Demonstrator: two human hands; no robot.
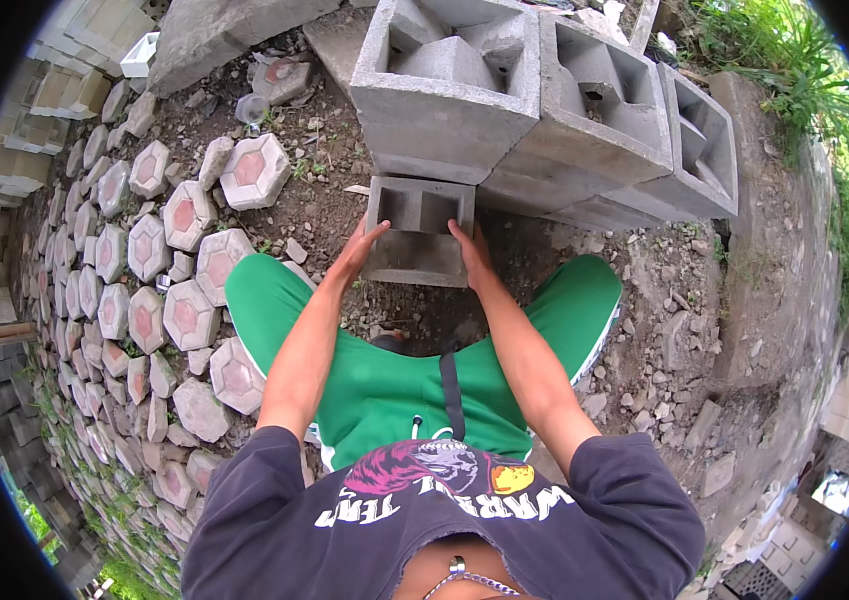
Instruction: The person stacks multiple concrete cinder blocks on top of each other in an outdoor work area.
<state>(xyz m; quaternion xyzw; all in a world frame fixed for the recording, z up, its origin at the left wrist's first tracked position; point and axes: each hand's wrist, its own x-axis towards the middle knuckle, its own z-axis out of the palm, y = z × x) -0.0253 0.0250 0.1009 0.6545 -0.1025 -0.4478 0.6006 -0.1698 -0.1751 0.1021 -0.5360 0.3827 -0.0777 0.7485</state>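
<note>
Between my knees is a grey hollow concrete block point(420, 262), its two openings facing up toward me. My left hand point(357, 250) grips its left side, the thumb lying on the upper rim. On the opposite side my right hand point(472, 250) clasps it the same way, fingers mostly hidden behind the block. The far edge of the held block is close to a stack of larger grey hollow blocks point(435, 135); I cannot tell whether they touch. The underside of the held block is out of sight.
Hexagonal paving stones point(188, 313) with reddish centres cover the ground on my left. Loose rubble and soil point(665, 370) lie to my right. A large concrete slab point(215, 40) rests at the far left, and green plants point(795, 70) grow at the far right.
</note>
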